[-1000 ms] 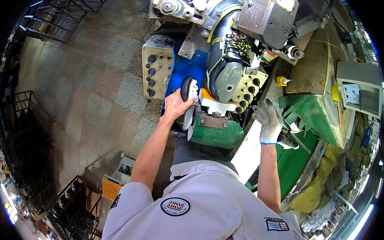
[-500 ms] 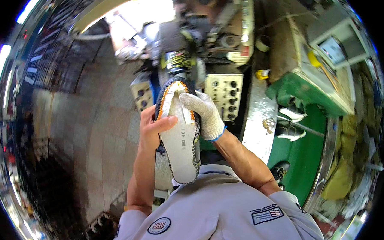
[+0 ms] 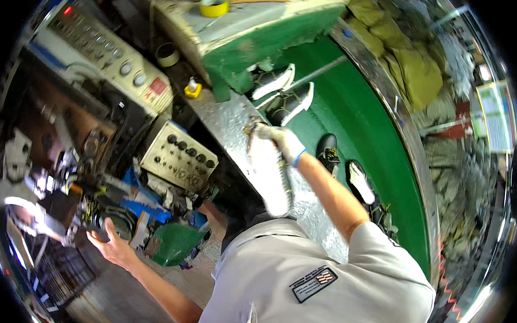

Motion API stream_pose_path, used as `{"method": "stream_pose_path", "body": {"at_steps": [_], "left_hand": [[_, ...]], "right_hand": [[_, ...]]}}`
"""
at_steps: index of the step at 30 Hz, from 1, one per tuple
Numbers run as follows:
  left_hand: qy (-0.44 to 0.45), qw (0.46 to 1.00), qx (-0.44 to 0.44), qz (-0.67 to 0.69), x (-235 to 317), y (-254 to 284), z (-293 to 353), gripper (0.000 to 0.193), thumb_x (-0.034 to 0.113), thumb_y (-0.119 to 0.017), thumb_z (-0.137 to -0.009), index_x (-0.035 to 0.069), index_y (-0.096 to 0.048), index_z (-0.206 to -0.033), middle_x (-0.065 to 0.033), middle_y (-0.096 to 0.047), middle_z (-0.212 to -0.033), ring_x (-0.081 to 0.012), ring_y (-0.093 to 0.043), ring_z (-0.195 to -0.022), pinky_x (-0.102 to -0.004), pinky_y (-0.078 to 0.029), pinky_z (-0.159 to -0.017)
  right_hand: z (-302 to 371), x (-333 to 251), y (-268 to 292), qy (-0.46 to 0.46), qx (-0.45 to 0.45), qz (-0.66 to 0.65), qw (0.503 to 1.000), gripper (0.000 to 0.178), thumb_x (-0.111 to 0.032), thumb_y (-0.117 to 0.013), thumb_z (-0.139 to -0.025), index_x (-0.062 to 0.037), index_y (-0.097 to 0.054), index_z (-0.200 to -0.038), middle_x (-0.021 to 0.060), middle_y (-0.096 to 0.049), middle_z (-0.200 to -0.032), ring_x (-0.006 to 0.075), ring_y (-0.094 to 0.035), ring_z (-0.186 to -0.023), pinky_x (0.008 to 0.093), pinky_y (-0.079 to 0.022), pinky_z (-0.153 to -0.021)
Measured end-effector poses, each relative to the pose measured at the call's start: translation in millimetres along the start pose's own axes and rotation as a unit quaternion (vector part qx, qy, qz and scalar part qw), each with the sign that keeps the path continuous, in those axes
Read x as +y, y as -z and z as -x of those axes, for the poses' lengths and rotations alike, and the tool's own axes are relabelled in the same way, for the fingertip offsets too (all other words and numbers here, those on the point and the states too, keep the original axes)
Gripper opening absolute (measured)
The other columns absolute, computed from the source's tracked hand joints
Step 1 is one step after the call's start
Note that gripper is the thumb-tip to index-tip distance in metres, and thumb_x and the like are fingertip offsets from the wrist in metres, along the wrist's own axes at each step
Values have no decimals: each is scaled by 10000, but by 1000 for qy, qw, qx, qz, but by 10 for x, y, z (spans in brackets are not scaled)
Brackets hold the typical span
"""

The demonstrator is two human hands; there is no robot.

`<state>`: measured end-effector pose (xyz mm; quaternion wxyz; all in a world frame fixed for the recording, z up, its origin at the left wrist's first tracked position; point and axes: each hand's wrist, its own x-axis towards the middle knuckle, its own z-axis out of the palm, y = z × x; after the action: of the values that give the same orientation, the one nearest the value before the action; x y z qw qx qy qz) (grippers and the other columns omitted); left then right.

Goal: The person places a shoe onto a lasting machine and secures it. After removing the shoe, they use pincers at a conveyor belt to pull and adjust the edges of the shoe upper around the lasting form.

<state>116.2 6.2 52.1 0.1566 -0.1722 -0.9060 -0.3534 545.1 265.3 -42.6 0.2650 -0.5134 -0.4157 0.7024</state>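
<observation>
My right hand (image 3: 279, 140), in a white knit glove with a blue cuff, grips one end of a shoe upper (image 3: 271, 182). Its pale underside faces up, overexposed and blurred, above the silver metal ledge (image 3: 317, 213); I cannot tell whether it touches the ledge. Off to the left my bare left hand (image 3: 113, 246) holds nothing, its thumb and fingers apart. It is nearest to a dark rounded part (image 3: 117, 220) at the front of the machine (image 3: 86, 203).
A cream control box (image 3: 179, 157) with black knobs stands between machine and ledge. Beyond the ledge, several dark shoes with white parts (image 3: 295, 105) lie in a green trough (image 3: 347, 107). Yellow tape (image 3: 214, 6) rests on a bench; a small yellow bottle (image 3: 192, 89) stands near the ledge.
My view has swung right. My left hand has let go of the shoe upper and is now apart at the left. My right hand has carried the upper rightward over the ledge.
</observation>
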Motion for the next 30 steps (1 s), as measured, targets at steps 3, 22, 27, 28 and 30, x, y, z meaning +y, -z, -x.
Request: {"method": "stream_pose_path", "body": {"at_steps": [3, 22, 27, 28, 30], "left_hand": [[32, 974, -168, 148, -582, -544, -250, 597, 366, -862, -855, -49, -666, -1237, -125, -723, -1146, -249, -637, -971, -387, -493, -921], [262, 715, -430, 486, 599, 36, 1035, 515, 273, -724, -958, -48, -604, -1343, -146, -653, -1330, -305, -651, -1170, -449, -520, -1006], [288, 479, -755, 344, 761, -817, 2085, 477, 222, -691, -973, -48, -584, -1351, -163, -657, -1330, -331, -659, -1170, -471, -527, -1022], [286, 446, -798, 288, 890, -929, 2361, 472, 215, -682, -977, -53, -578, -1351, -170, -662, -1316, -338, -664, -1165, -479, -527, -1028], [232, 409, -850, 238, 1024, -1172, 2859, 470, 209, -672, -979, -55, -569, -1354, -178, -672, -1288, -348, -670, -1157, -498, -528, -1038]], "right_hand": [[-34, 397, 1578, 53, 24, 269, 961, 422, -444, -635, -955, -85, -771, -1131, 91, -745, -1059, 193, -666, -993, 356, -501, -939], [1777, 1635, -106, -69, 226, 236, 943, 713, -485, -679, -869, -26, -598, -1409, 237, -699, -1258, 409, -661, -1168, 459, -510, -1014], [2708, 2614, -110, -142, 278, 168, 935, 706, -461, -695, -841, 0, -628, -1372, 227, -693, -1283, 396, -645, -1203, 440, -500, -1045], [2917, 2754, -70, -156, 306, 156, 926, 706, -457, -698, -832, 2, -634, -1365, 228, -693, -1281, 392, -647, -1201, 437, -501, -1044], [3316, 3060, -4, -184, 399, 98, 893, 669, -460, -687, -820, 4, -670, -1303, 251, -708, -1212, 387, -671, -1152, 452, -516, -1004]]}}
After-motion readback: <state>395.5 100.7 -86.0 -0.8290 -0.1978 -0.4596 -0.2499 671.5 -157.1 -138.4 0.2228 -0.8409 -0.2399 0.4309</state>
